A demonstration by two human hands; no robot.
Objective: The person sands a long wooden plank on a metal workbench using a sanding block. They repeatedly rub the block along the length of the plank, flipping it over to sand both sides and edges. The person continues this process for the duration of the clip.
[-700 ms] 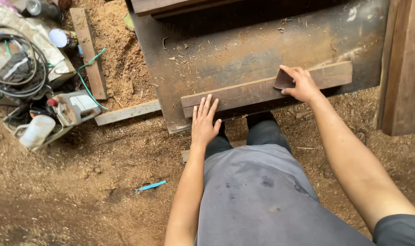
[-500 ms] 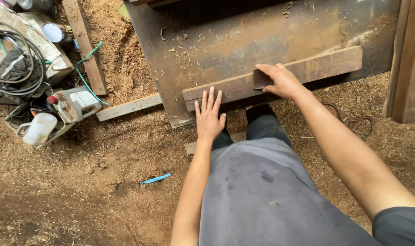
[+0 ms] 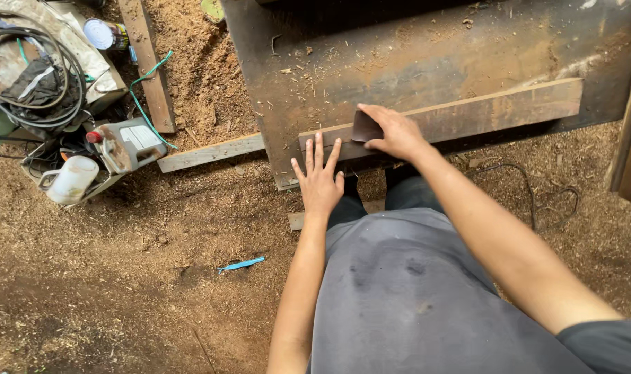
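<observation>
Right hand (image 3: 397,131), sandpaper (image 3: 365,128), rough plank (image 3: 481,114)

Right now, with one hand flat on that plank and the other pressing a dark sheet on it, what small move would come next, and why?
Probably a stroke of the dark sheet along the plank under the right hand, since most of the plank lies beyond it and the left hand braces the near end.

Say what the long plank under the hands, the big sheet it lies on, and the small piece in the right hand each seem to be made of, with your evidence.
Plank: wood, bare and weathered; grain shows. Sheet: probably metal, with brown, rust-like patches, dusted with sawdust. Piece under the right hand: thin, dark, slightly curled, possibly sandpaper. The left hand lies flat, fingers on the plank's end.
</observation>
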